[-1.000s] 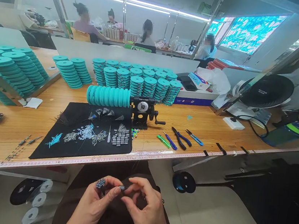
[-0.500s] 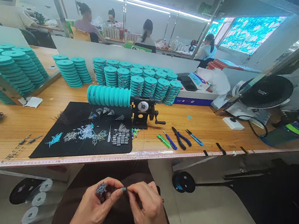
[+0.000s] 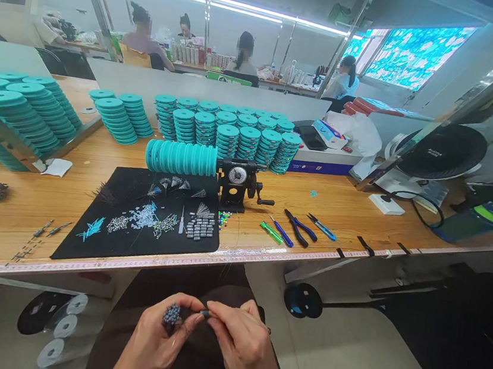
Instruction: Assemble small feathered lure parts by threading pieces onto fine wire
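Note:
My left hand (image 3: 156, 341) grips a round cluster of small grey-blue pieces (image 3: 172, 314) between its fingers and thumb, low over my lap. My right hand (image 3: 240, 348) sits just beside it, its thumb and forefinger pinching a small dark-grey piece (image 3: 204, 312). That piece lies between the two hands, touching the tip of my left thumb. Whatever thin line may join the piece to the cluster is too fine to make out. Both hands are below the front edge of the wooden workbench (image 3: 270, 211).
Ahead on the bench lie a black mat (image 3: 100, 238) scattered with small grey pieces and bristles, a hand-crank counter winder (image 3: 236, 182) carrying teal foam spools (image 3: 181, 158), several stacks of spools (image 3: 227, 137), and pliers (image 3: 297, 228). Co-workers sit at benches beyond.
My hands have drawn closer together, and my right fingers have closed around the small grey piece. The head view has shifted slightly.

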Demonstrator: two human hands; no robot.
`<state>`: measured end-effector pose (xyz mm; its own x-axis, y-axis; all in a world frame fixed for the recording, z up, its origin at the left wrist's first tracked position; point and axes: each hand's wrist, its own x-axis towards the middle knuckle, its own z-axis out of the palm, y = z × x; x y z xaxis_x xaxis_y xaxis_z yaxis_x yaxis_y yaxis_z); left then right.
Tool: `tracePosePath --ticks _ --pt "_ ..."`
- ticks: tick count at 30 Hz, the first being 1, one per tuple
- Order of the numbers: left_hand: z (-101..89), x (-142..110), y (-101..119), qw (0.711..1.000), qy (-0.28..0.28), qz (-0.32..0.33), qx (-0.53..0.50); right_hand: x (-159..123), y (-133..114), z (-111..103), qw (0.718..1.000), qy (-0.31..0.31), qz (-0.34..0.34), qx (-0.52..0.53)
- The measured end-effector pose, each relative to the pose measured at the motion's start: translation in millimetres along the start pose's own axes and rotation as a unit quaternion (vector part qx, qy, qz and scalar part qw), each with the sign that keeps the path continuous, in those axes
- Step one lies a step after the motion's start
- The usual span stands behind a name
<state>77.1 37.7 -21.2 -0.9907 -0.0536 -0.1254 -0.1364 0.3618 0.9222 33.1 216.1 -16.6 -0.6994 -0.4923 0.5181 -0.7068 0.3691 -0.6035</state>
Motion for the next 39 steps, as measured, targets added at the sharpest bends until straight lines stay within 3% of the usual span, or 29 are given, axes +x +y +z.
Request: tracePosePath --ticks 5,10,14,18,26,28,31,34,36,39 --pt "-0.3 1 0 1.0 -0.01 0.0 -0.001 2 -2 -3 0.999 -0.018 0.001 0.028" --pt "-0.8 2 1 0.998 -0.021 0.055 0.003 0 0 1 0.999 -0.013 0.025 0.043" --pt "-0.3 2 4 0.996 0.016 0.073 0.038 2 -5 -2 0.989 -0.053 0.132 0.049" --pt "-2.2 6 7 0.998 0.035 0.042 0.018 7 -12 -6 0.963 -0.115 0.241 0.04" --pt "-0.3 11 5 0.998 0.002 -0.013 -0.061 8 -4 -10 0.936 -0.129 0.308 0.112" --pt "0.3 11 2 0.993 -0.015 -0.028 -0.112 6 1 -9 0.912 -0.117 0.339 0.197" --pt "0.4 8 -5 0.973 -0.045 -0.044 -0.223 4 9 -8 0.837 -0.082 0.387 0.379" --pt "1.4 4 -8 0.956 -0.068 -0.065 -0.277 4 10 -8 0.777 -0.039 0.415 0.472" --pt "1.3 3 -7 0.951 -0.072 -0.082 -0.29 6 8 -9 0.765 -0.017 0.427 0.482" --pt "-6.1 13 0 0.965 -0.032 -0.081 -0.247 8 5 -10 0.777 -0.008 0.437 0.454"
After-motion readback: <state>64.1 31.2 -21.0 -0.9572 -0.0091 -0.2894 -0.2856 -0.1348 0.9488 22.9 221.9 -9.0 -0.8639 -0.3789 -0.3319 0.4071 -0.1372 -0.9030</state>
